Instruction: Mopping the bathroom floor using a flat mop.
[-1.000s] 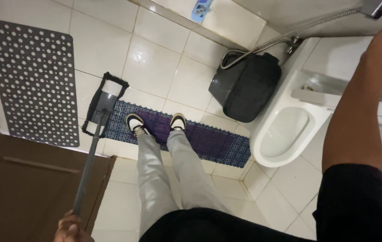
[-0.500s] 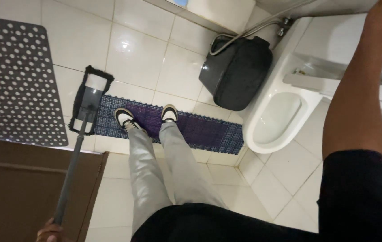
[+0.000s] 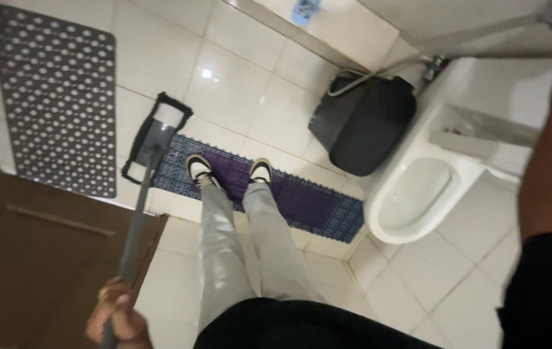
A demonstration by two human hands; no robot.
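Clamping its grip round one mop handle [image 3: 135, 239], the left hand [image 3: 117, 317] faces two mats.

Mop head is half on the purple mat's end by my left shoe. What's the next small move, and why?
Probably draw the mop head back off the purple mat onto bare tile. The left hand grips the handle low in the frame, the head overlaps the mat's end, and both shoes stand on that mat, so pushing forward could ruck it.
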